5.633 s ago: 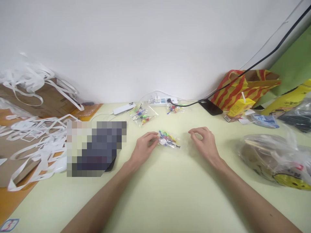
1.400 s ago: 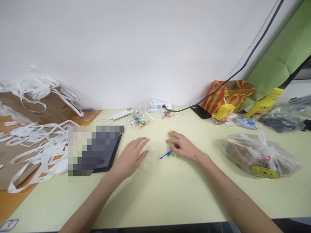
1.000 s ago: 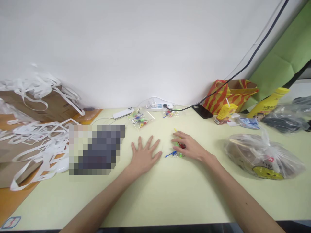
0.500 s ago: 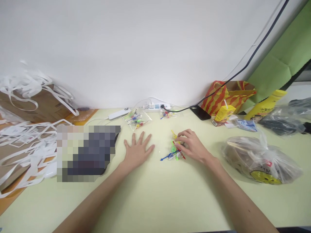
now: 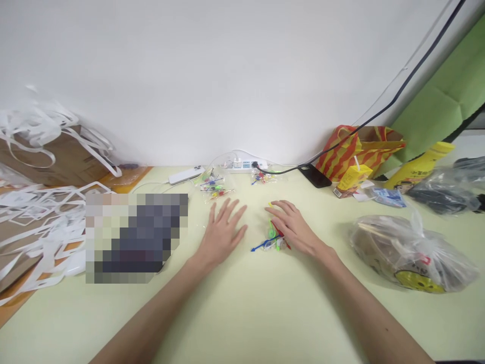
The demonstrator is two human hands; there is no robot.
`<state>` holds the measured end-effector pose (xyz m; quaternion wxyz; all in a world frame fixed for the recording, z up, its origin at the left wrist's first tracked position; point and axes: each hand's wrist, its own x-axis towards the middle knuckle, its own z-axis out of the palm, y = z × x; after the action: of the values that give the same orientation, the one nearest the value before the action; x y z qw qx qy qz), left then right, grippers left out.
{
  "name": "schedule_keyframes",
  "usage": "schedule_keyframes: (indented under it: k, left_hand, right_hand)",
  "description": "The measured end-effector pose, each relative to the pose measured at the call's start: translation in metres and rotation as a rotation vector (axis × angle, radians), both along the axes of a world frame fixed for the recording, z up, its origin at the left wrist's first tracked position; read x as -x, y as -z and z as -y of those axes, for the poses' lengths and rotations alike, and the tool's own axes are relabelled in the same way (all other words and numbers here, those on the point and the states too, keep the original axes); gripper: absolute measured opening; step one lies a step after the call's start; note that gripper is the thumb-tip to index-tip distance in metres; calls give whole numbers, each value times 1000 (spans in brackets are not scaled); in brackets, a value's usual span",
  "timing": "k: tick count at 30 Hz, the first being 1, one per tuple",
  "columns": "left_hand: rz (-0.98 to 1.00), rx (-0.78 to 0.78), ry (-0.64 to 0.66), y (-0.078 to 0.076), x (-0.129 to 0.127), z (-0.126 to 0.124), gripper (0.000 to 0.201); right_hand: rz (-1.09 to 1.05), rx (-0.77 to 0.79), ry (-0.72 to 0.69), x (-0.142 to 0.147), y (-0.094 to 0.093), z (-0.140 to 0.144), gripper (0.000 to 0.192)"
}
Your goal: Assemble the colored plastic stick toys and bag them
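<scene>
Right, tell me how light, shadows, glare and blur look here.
In the head view, light is soft and fairly even; faint shadows fall on the table beside the forearms; pale highlights streak the tied plastic bag; a pixelated block masks a dark object; the small coloured pieces by the right hand look slightly soft.

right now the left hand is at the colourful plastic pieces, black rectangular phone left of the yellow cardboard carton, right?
Not quite: the right hand is at the colourful plastic pieces, as the head view shows. The black rectangular phone is left of the yellow cardboard carton.
</scene>
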<state>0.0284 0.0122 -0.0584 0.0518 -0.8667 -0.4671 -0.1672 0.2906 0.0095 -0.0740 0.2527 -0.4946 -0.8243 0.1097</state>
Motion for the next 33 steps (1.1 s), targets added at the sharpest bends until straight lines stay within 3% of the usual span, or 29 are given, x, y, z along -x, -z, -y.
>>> schedule_keyframes:
  k: [3, 6, 11, 15, 19, 22, 28, 33]
  left_hand:
    - [-13, 82, 263, -1, -10, 11, 57]
    - [16, 120, 363, 5, -16, 20, 49]
    - [97, 86, 270, 13, -17, 22, 17]
    - [115, 52, 217, 14, -25, 22, 14]
    - [117, 14, 174, 15, -36, 29, 14]
    - [132, 8, 172, 13, -36, 33, 16]
    - [104, 41, 70, 4, -1, 19, 29]
    - [36, 175, 25, 7, 28, 2, 41]
  right_hand:
    - [93, 40, -18, -7, 8, -10, 45]
    - [89, 29, -66, -14, 10, -13, 37]
    - [-62, 97, -91, -21, -3, -4, 34]
    - [-103, 195, -122, -12, -16, 6, 28]
    - [-22, 121, -203, 1, -23, 14, 34]
    - [-6, 135, -265, 3, -24, 14, 23]
    - [19, 190, -207, -16, -27, 10, 13]
    - [18, 174, -175, -30, -28, 8, 15]
